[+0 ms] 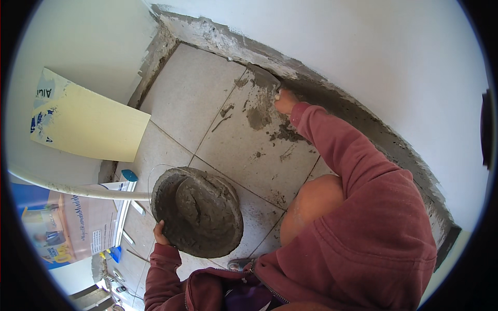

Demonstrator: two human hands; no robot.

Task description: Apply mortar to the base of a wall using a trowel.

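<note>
My right hand (285,101) is closed around the handle of a trowel, mostly hidden by the fingers. The trowel's grey, mortar-coated blade (263,78) lies low against the foot of the wall, over the floor tiles. Wet mortar smears (258,118) and crumbs spread on the tile beside it. With my left hand (161,233) I grip the side of a round, mortar-crusted bucket (233,228), tilted toward me. Grey mortar (189,202) sits inside it, and a thin wire handle rises over its far left edge.
A bare strip of rough mortar (358,111) runs along the base of the white wall (363,41). A curved yellow board (91,119) leans at the left. Below it are a white pipe (104,194) and a printed banner (78,223). My bent knee (314,207) is close to the bucket.
</note>
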